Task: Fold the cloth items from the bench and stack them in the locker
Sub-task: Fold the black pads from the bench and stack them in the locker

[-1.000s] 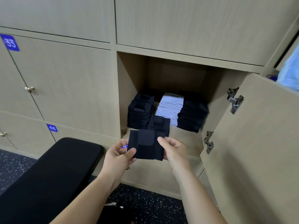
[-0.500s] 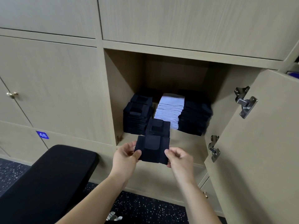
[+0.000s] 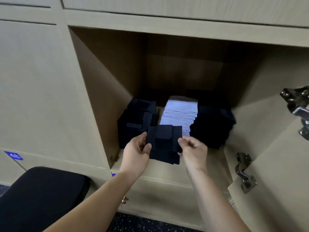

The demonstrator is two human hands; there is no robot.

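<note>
**Locker bay open; folded cloth held at its mouth**

Beige locker (image 3: 100,84) fronts fill the view. One bay stands open, its door (image 3: 275,164) swung to the right with metal hinges (image 3: 245,173) showing.

Three stacks sit side by side on the bay floor. They are a dark stack (image 3: 135,121) on the left, a white stack (image 3: 179,113) in the middle and a second dark stack (image 3: 212,121) on the right. The white stack touches the right one, and a narrow gap shows on its left.

A dark folded cloth (image 3: 164,141) is held upright at the front of the bay, before the left and white stacks. The left grip (image 3: 136,153) pinches its left edge between thumb and fingers. The right grip (image 3: 194,151) pinches its right edge, fingers curled.

Whether the cloth's lower edge rests on the bay floor cannot be told, as dark fabric merges there.

A black padded worktop (image 3: 41,195) sits at lower left, below a blue label (image 3: 14,155) reading 48. Speckled dark floor (image 3: 150,223) shows beneath the lockers.
</note>
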